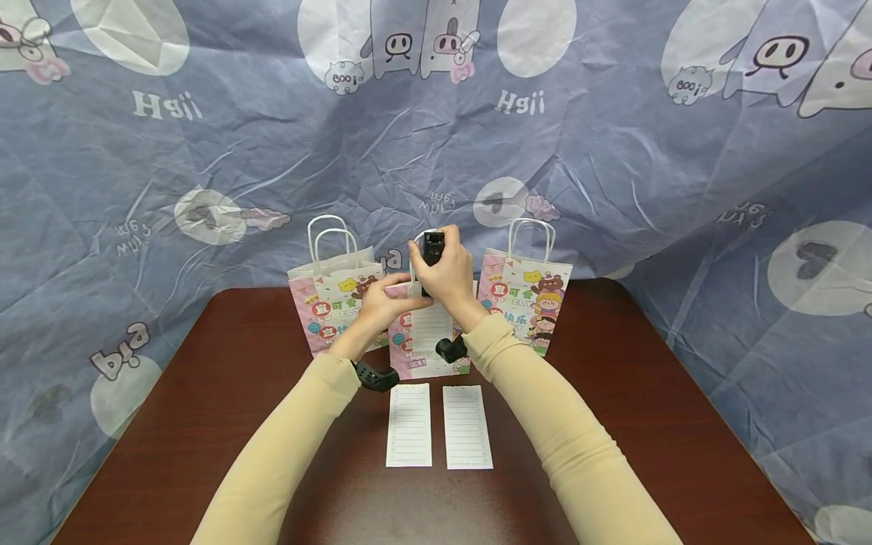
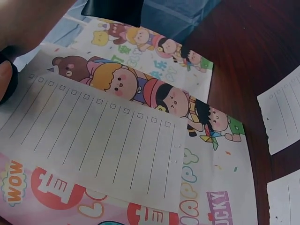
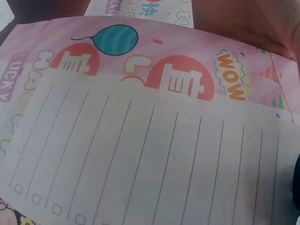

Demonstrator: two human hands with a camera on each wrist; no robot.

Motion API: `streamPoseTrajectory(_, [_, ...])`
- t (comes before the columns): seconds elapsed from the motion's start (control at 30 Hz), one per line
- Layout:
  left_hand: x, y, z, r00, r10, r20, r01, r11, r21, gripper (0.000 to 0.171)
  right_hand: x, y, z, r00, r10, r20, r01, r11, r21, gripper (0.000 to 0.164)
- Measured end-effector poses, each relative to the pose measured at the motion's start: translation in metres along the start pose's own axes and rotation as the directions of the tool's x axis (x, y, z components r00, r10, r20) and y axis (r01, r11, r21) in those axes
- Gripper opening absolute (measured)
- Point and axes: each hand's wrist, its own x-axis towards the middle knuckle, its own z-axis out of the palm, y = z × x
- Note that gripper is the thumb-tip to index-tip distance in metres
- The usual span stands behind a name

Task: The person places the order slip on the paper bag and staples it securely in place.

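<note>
Right hand: gripping [image 1: 451, 274] tight, thumb and fingers wrapping round the black tool [image 1: 433, 248], which is standing upright in the grip at frame centre.
Left hand: pinching [image 1: 383, 304] the middle bag [image 1: 400, 350] by its top edge, just left of the tool!
Lined sheet: lying [image 1: 432, 330] against that bag's front, directly below both grips; its top edge is hiding behind fingers.
Flanking bags: standing left [image 1: 330, 306] and right [image 1: 526, 295] of centre.
Loose sheets: resting side by side [image 1: 409, 425], lower centre, on the brown table [image 1: 633, 424].

Open tabletop [image 1: 650, 401] outside both sleeves [image 1: 579, 446], left bag [image 1: 323, 303] and right bag [image 1: 523, 291] flanking middle bag [image 1: 424, 368], cloth [image 1: 613, 182] behind
</note>
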Motion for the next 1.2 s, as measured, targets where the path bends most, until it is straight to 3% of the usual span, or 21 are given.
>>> streamPoseTrajectory(0.3, [0.002, 0.002, 0.001, 0.999, 0.038, 0.027, -0.039, 0.999, 0.025, 0.063, -0.003, 0.000, -0.003, 1.000, 0.002, 0.012, -0.002, 1.000, 0.001, 0.043])
streamPoseTrajectory(0.53, [0.000, 0.003, 0.001, 0.999, 0.038, 0.033, -0.039, 0.997, 0.059, 0.063, -0.006, -0.003, -0.014, 0.988, 0.070, 0.138, -0.077, 0.996, 0.046, 0.059])
streamPoseTrajectory(0.7, [0.001, 0.002, 0.000, 0.999, 0.030, 0.031, -0.032, 0.997, 0.075, 0.064, -0.009, 0.000, -0.022, 0.976, 0.067, 0.206, -0.090, 0.990, 0.106, 0.072])
streamPoseTrajectory(0.8, [0.001, 0.002, 0.000, 1.000, 0.010, 0.025, -0.011, 0.997, 0.077, 0.070, -0.012, 0.004, -0.025, 0.985, 0.020, 0.169, -0.044, 0.989, 0.140, 0.073])
streamPoseTrajectory(0.93, [0.001, 0.002, 0.000, 1.000, 0.010, 0.024, -0.011, 0.999, 0.051, 0.067, -0.016, 0.011, -0.027, 0.997, -0.071, 0.033, 0.065, 0.985, 0.161, 0.073])
streamPoseTrajectory(1.0, [0.001, 0.002, 0.000, 0.999, 0.028, 0.029, -0.029, 0.999, 0.034, 0.062, -0.017, 0.016, -0.028, 0.997, -0.080, -0.012, 0.081, 0.984, 0.159, 0.076])
streamPoseTrajectory(1.1, [0.002, 0.003, 0.001, 0.999, 0.044, 0.028, -0.045, 0.998, 0.032, 0.058, -0.020, 0.022, -0.031, 1.000, -0.010, 0.027, 0.005, 0.983, 0.181, 0.083])
streamPoseTrajectory(1.2, [0.002, 0.004, 0.001, 0.999, 0.035, 0.017, -0.036, 0.998, 0.052, 0.059, -0.023, 0.029, -0.037, 0.979, 0.099, 0.180, -0.139, 0.965, 0.221, 0.084])
